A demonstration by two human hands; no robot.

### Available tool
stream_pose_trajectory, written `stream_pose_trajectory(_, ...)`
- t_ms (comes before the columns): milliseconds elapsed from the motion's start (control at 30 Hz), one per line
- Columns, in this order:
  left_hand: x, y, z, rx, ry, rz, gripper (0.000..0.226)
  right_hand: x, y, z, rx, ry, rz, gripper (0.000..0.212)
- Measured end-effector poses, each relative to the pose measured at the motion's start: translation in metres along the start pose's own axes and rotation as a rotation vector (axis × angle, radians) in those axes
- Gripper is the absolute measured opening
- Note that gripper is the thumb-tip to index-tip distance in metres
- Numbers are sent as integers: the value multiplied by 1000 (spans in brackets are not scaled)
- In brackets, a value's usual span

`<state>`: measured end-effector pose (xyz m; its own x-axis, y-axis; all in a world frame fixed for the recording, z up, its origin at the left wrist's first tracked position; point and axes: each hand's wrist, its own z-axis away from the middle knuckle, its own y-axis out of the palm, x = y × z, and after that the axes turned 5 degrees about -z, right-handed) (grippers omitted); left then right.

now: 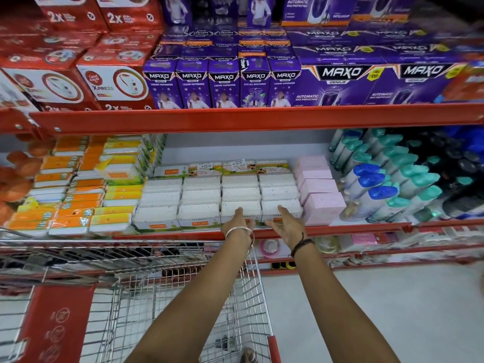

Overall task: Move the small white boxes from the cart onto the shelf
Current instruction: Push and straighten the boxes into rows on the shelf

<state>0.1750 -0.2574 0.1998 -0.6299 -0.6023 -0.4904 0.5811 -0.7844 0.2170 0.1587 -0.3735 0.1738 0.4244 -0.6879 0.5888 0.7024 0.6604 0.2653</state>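
Observation:
Small white boxes (201, 197) stand in several rows on the red-edged shelf (340, 229), between orange packs and pink boxes. My left hand (239, 222) touches the front box of the third row with fingers spread, a bangle on the wrist. My right hand (284, 224) rests against the front box of the fourth row (281, 206), fingers apart, thumb below the box front. Neither hand holds a box. The wire cart (183, 297) stands below the shelf under my arms; I see no white boxes in its visible part.
Orange and yellow packs (73, 203) fill the shelf's left. Pink boxes (318, 195) and bottles with teal and blue caps (385, 189) stand on the right. Purple and red cartons (225, 85) fill the shelf above. A red child-seat flap (55, 326) hangs on the cart.

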Motion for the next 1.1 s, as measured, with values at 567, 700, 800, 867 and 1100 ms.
stream_pose_trajectory(567,-9,5,0,33,-46,-42,40,5,-1,5,37,-26,-41,80)
stream_pose_trajectory(700,-9,-1,-1,88,-60,-116,61,-2,-2,9,11,-47,25,83)
stream_pose_trajectory(800,-3,-18,-12,8,9,-174,74,-14,5,22,-66,-49,208,46)
stream_pose_trajectory(867,-7,-39,-20,-142,118,-181,75,-28,17,32,-100,-47,293,36)
stream_pose_trajectory(1100,-79,-110,-43,-516,323,-220,65,-79,80,59,220,93,172,48)
